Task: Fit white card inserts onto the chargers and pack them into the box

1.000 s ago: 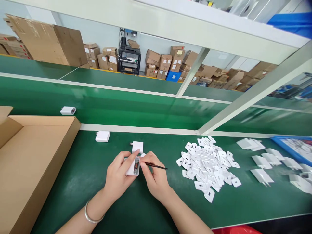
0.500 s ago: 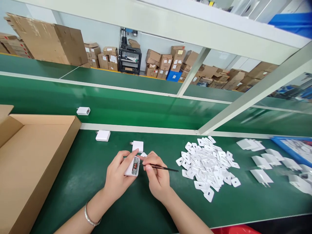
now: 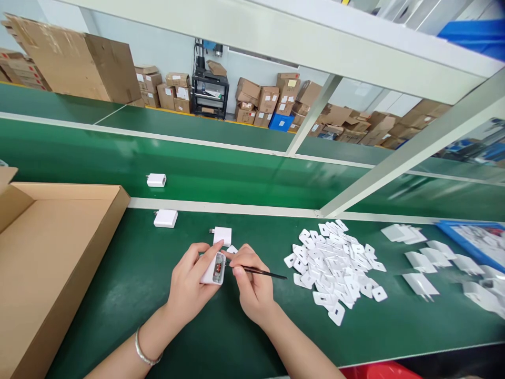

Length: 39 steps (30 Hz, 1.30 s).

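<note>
My left hand (image 3: pixel 189 284) grips a white charger body (image 3: pixel 213 269) with its open end showing red and orange parts inside. My right hand (image 3: pixel 252 287) pinches thin black tweezers (image 3: pixel 262 272), their tip at the charger's open end. Both hands hover just above the green bench mat. A small white cap (image 3: pixel 232 249) lies right behind my fingers, next to a white charger (image 3: pixel 221 235). To the right sits a pile of several small white cover plates (image 3: pixel 335 266).
A large open cardboard box (image 3: pixel 59 263) fills the left side. Another white charger (image 3: pixel 165 218) lies on the mat, and one (image 3: pixel 156 180) rides the green conveyor belt behind. White shell halves (image 3: pixel 422 258) and a blue tray (image 3: pixel 473 237) are at the right. A white frame post (image 3: pixel 374 173) slants across.
The charger on the conveyor has travelled to the right. My left hand has tilted the held charger slightly, and the tweezers stay at its open end.
</note>
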Motion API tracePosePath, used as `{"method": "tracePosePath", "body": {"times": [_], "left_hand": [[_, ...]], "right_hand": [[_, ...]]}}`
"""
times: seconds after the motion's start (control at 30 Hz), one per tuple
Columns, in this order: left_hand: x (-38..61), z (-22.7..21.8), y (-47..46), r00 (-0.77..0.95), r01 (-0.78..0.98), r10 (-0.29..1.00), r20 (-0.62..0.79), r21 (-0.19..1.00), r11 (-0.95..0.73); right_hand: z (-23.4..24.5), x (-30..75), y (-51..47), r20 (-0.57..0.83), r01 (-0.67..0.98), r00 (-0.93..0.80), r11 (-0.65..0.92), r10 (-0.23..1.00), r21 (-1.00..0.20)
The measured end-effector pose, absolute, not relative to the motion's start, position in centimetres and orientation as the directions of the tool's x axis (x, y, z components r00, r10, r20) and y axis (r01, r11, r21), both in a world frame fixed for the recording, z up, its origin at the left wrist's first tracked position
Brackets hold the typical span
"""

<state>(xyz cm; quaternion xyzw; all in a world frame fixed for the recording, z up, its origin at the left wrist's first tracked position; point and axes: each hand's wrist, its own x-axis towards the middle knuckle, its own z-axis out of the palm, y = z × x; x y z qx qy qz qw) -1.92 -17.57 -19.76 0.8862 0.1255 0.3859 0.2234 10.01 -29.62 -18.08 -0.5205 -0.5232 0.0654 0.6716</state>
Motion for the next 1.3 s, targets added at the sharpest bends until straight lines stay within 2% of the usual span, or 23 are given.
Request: {"method": "tracePosePath", "body": {"times": [0.43, 0.67, 0.8, 0.83, 0.9, 1.0, 1.07, 1.1, 1.17, 1.2, 1.23, 1.3], "left_hand": [[-2.0, -19.7, -17.6, 0.664, 0.043, 0.388, 0.639, 0.486, -0.873], [-1.8, -19.5, -17.2, 0.657, 0.062, 0.318, 0.684, 0.371, -0.926], [-1.7, -19.7, -16.9, 0.684, 0.065, 0.354, 0.638, 0.429, -0.901], [-1.7, -19.9, -16.9, 0.691, 0.072, 0.373, 0.619, 0.454, -0.888], [-1.6, -20.2, -16.8, 0.694, 0.089, 0.434, 0.574, 0.529, -0.844], [-1.4, -20.6, -16.7, 0.667, 0.115, 0.553, 0.499, 0.664, -0.739], [-1.2, -20.7, -16.6, 0.647, 0.113, 0.598, 0.473, 0.716, -0.689], [-1.2, -20.7, -16.6, 0.641, 0.107, 0.608, 0.469, 0.729, -0.676], [-1.0, -20.7, -16.5, 0.632, 0.093, 0.618, 0.468, 0.745, -0.660], [-1.0, -20.6, -16.4, 0.630, 0.088, 0.620, 0.468, 0.750, -0.655], [-1.0, -20.6, -16.4, 0.629, 0.083, 0.620, 0.469, 0.752, -0.653], [-1.0, -20.4, -16.3, 0.622, 0.071, 0.615, 0.485, 0.747, -0.661]], "right_hand": [[-18.0, 10.1, -29.6, 0.618, 0.422, 0.470, 0.454, 0.630, -0.785], [-17.2, 9.9, -29.5, 0.570, 0.542, 0.409, 0.312, 0.713, -0.780], [-17.2, 11.8, -29.7, 0.565, 0.458, 0.589, 0.337, 0.577, -0.822], [-17.2, 12.8, -29.8, 0.552, 0.481, 0.624, 0.285, 0.554, -0.829], [-17.3, 15.4, -30.1, 0.508, 0.607, 0.616, 0.048, 0.602, -0.793], [-17.6, 19.6, -30.7, 0.385, 0.803, 0.502, -0.253, 0.774, -0.539], [-17.7, 22.1, -31.3, 0.204, 0.855, 0.461, -0.371, 0.864, -0.363], [-17.7, 23.2, -31.5, 0.090, 0.864, 0.440, -0.394, 0.894, -0.312], [-17.1, 25.2, -31.5, -0.100, 0.858, 0.402, -0.413, 0.910, -0.304], [-16.7, 26.1, -31.1, -0.135, 0.847, 0.404, -0.426, 0.905, -0.318], [-16.3, 26.9, -30.3, -0.124, 0.837, 0.417, -0.433, 0.900, -0.335], [-15.5, 28.0, -27.4, -0.009, 0.822, 0.457, -0.426, 0.889, -0.379]]}}
